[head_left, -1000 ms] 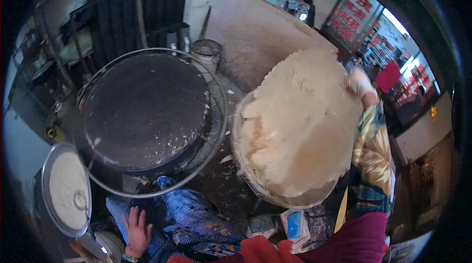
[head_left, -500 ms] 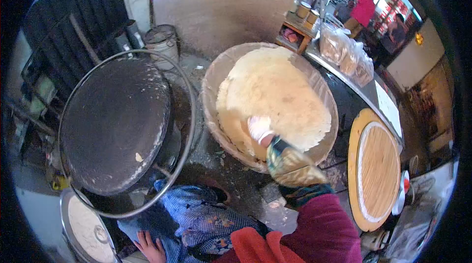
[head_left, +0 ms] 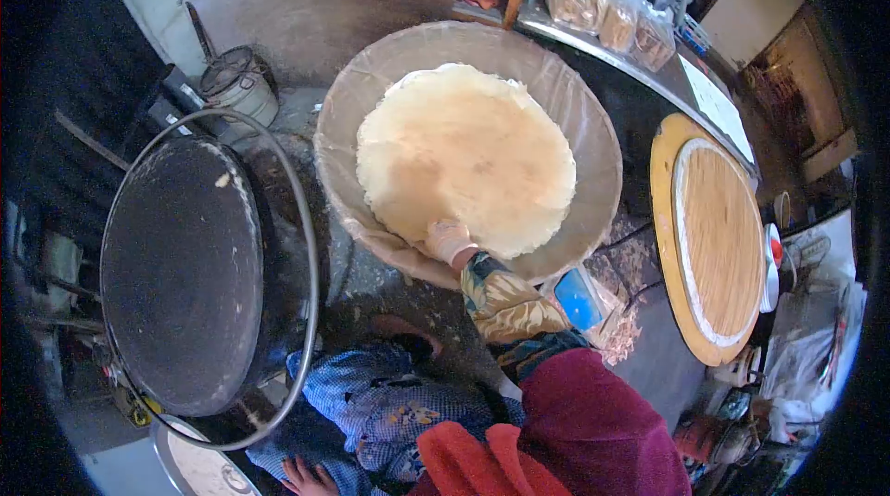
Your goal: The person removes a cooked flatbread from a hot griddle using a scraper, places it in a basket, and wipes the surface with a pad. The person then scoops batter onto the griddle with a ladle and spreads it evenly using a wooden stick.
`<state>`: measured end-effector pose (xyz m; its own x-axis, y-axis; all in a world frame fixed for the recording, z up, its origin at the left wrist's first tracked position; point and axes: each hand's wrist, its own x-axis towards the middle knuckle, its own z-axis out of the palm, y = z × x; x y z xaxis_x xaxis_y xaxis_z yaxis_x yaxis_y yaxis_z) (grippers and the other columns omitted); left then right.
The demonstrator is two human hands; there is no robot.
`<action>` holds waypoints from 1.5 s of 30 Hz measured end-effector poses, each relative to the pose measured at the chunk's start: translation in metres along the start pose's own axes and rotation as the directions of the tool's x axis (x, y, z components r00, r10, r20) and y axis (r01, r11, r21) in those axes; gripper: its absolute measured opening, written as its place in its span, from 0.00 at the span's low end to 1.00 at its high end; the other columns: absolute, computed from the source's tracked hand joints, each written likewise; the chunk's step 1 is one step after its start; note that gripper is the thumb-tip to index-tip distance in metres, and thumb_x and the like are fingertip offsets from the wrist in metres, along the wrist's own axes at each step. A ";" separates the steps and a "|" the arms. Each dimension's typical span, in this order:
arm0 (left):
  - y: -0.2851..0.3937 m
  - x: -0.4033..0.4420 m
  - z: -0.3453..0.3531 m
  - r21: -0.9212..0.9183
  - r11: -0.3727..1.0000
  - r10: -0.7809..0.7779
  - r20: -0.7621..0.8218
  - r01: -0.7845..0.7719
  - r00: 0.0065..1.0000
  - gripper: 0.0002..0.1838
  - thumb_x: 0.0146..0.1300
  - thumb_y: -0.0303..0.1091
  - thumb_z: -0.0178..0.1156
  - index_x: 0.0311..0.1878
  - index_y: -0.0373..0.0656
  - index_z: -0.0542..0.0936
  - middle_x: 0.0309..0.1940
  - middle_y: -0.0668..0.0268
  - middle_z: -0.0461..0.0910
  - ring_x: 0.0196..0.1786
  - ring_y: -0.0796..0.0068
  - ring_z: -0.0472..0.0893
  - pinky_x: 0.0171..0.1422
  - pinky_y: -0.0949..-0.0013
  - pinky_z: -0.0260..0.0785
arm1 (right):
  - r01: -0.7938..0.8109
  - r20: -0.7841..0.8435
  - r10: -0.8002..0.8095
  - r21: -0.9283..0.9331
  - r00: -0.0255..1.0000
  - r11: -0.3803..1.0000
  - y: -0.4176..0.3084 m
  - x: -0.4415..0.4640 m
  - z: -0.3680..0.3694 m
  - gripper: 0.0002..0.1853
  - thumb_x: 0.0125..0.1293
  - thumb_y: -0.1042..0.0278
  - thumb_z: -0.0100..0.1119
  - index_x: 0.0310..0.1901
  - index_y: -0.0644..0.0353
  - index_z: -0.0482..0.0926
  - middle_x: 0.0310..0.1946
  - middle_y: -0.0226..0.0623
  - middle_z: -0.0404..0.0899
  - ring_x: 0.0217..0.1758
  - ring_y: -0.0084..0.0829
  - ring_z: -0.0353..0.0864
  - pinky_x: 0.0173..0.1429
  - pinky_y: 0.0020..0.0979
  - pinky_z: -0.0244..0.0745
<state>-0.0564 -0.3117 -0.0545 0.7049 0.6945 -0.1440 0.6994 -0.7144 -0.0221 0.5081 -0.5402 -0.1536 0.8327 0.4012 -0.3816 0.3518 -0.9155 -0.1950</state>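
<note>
Cloth [head_left: 332, 383], blue and checked, covers the lap, where the bare left hand [head_left: 311, 477] lies with its fingers slightly apart. Farther out, the white-gloved right hand [head_left: 451, 241] touches the near edge of a thin, round, pale-tan flatbread [head_left: 473, 158] inside a wide, round, beige-lined basket [head_left: 593, 153]; whether it pinches that edge, I cannot tell. Left of the basket stands a round black griddle [head_left: 185, 273]; beyond, clear plastic bags [head_left: 612, 19] sit together.
</note>
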 end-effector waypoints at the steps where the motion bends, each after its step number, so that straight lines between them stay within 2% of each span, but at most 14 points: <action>1: -0.008 0.000 0.010 0.015 1.000 0.020 -0.003 -0.020 1.000 0.30 0.69 0.54 0.47 0.72 0.55 0.62 0.72 0.65 0.60 0.74 0.61 0.58 0.75 0.42 0.45 | -0.010 0.033 0.006 0.114 0.999 0.993 -0.001 -0.008 -0.004 0.28 0.67 0.46 0.49 0.59 0.61 0.72 0.52 0.52 0.78 0.58 0.48 0.76 0.61 0.47 0.70; 6: -0.010 -0.002 0.006 0.085 0.996 -0.045 0.175 0.030 0.984 0.33 0.69 0.58 0.38 0.75 0.59 0.55 0.77 0.72 0.48 0.79 0.67 0.46 0.76 0.43 0.40 | 0.449 -0.723 -0.093 0.319 0.685 0.835 0.016 -0.117 -0.012 0.29 0.64 0.52 0.58 0.60 0.64 0.71 0.56 0.55 0.74 0.61 0.51 0.71 0.65 0.46 0.65; 7: -0.045 -0.007 0.055 0.535 0.838 -0.041 0.261 -0.110 0.964 0.32 0.69 0.56 0.37 0.75 0.59 0.55 0.77 0.74 0.47 0.79 0.66 0.45 0.76 0.44 0.40 | 0.420 -0.730 0.011 0.405 0.683 0.812 0.024 -0.147 -0.029 0.23 0.60 0.63 0.62 0.55 0.63 0.75 0.54 0.50 0.76 0.58 0.50 0.74 0.62 0.47 0.68; 8: -0.013 -0.004 0.017 0.189 0.981 -0.080 0.200 0.042 0.977 0.31 0.70 0.56 0.32 0.74 0.59 0.55 0.78 0.74 0.45 0.79 0.68 0.42 0.76 0.44 0.38 | 0.449 -0.774 -0.077 0.280 0.628 0.848 0.044 -0.187 -0.047 0.22 0.59 0.64 0.62 0.53 0.64 0.75 0.51 0.50 0.78 0.55 0.51 0.76 0.60 0.47 0.70; 10: -0.036 -0.010 0.054 0.945 0.269 0.042 0.183 -0.188 0.982 0.30 0.70 0.55 0.33 0.72 0.58 0.59 0.77 0.72 0.49 0.78 0.70 0.45 0.76 0.43 0.38 | 0.344 -0.858 0.018 0.225 0.513 0.912 0.091 -0.227 -0.032 0.22 0.57 0.64 0.62 0.52 0.65 0.76 0.47 0.50 0.79 0.53 0.51 0.76 0.61 0.45 0.70; 11: -0.034 -0.012 0.058 0.879 0.451 0.030 0.159 -0.155 0.987 0.29 0.70 0.55 0.35 0.72 0.58 0.61 0.77 0.72 0.49 0.78 0.69 0.46 0.76 0.43 0.37 | -0.054 -0.663 0.276 0.335 0.695 0.941 0.128 -0.241 0.001 0.30 0.55 0.59 0.65 0.57 0.67 0.72 0.51 0.54 0.76 0.57 0.53 0.73 0.66 0.47 0.64; 16: -0.015 -0.011 0.018 0.175 0.984 0.008 0.070 -0.020 0.998 0.27 0.68 0.52 0.44 0.69 0.57 0.66 0.75 0.71 0.54 0.77 0.63 0.50 0.76 0.42 0.36 | -0.618 -0.237 0.657 0.223 0.716 0.754 0.180 -0.280 0.066 0.61 0.44 0.38 0.70 0.71 0.66 0.48 0.72 0.63 0.46 0.77 0.57 0.41 0.75 0.56 0.38; 17: -0.005 -0.010 -0.007 0.267 0.950 0.222 -0.198 -0.165 0.955 0.19 0.70 0.47 0.48 0.58 0.49 0.75 0.63 0.66 0.71 0.63 0.64 0.69 0.65 0.50 0.60 | -0.610 -0.245 0.657 0.247 0.713 0.753 0.180 -0.280 0.072 0.64 0.41 0.37 0.72 0.72 0.66 0.47 0.72 0.64 0.45 0.76 0.58 0.41 0.74 0.57 0.38; 19: -0.011 -0.012 0.006 -0.216 0.976 0.000 0.014 0.003 1.000 0.23 0.62 0.41 0.55 0.57 0.38 0.74 0.64 0.47 0.66 0.73 0.46 0.56 0.75 0.36 0.36 | -0.500 -0.234 0.528 0.171 0.816 0.849 0.177 -0.282 0.070 0.64 0.41 0.38 0.72 0.72 0.67 0.47 0.72 0.64 0.45 0.76 0.58 0.41 0.74 0.58 0.39; 24: -0.013 -0.017 -0.002 -0.210 0.978 -0.012 -0.133 -0.017 0.991 0.21 0.60 0.44 0.58 0.52 0.41 0.77 0.62 0.53 0.68 0.71 0.50 0.60 0.73 0.34 0.40 | -0.198 -0.243 0.177 -0.064 0.954 0.978 0.187 -0.318 0.112 0.48 0.58 0.52 0.65 0.71 0.68 0.48 0.70 0.60 0.53 0.72 0.53 0.57 0.72 0.46 0.55; 27: -0.027 -0.026 -0.023 -0.302 0.953 -0.037 -0.175 -0.018 0.984 0.21 0.58 0.38 0.60 0.54 0.39 0.75 0.61 0.49 0.68 0.69 0.48 0.62 0.71 0.35 0.46 | -0.215 -0.192 0.260 0.228 0.946 0.950 0.158 -0.328 0.091 0.42 0.60 0.55 0.63 0.69 0.67 0.54 0.65 0.53 0.60 0.65 0.47 0.63 0.68 0.43 0.60; 30: -0.055 -0.029 -0.029 -0.408 0.912 -0.166 -0.296 0.032 0.941 0.23 0.56 0.33 0.62 0.56 0.38 0.74 0.61 0.47 0.67 0.67 0.45 0.64 0.71 0.42 0.52 | -0.185 0.009 0.368 0.876 0.930 0.446 0.089 -0.336 0.032 0.35 0.62 0.59 0.62 0.66 0.66 0.60 0.59 0.45 0.67 0.59 0.41 0.69 0.64 0.40 0.65; 34: -0.111 0.003 -0.056 -0.529 0.845 -0.321 -0.377 0.083 0.869 0.26 0.55 0.23 0.62 0.59 0.35 0.71 0.61 0.46 0.67 0.64 0.45 0.68 0.69 0.57 0.62 | 0.013 -0.012 -0.067 1.000 0.998 0.006 -0.077 -0.279 -0.058 0.30 0.63 0.62 0.61 0.64 0.63 0.66 0.55 0.35 0.74 0.54 0.33 0.74 0.60 0.37 0.70; 45: -0.252 0.099 -0.079 -0.127 0.991 -0.084 -0.424 0.033 0.902 0.26 0.65 0.36 0.56 0.65 0.38 0.66 0.64 0.50 0.66 0.67 0.50 0.65 0.72 0.54 0.56 | 0.313 -0.062 -0.505 0.847 0.861 0.430 -0.292 -0.029 -0.104 0.16 0.56 0.73 0.63 0.48 0.62 0.77 0.34 0.29 0.79 0.33 0.23 0.75 0.42 0.29 0.75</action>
<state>-0.1536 -0.0563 0.0147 0.6272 0.7225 0.2909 0.7315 -0.6747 0.0985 0.4262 -0.2874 0.0084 0.5655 0.8061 -0.1743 0.0499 -0.2444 -0.9684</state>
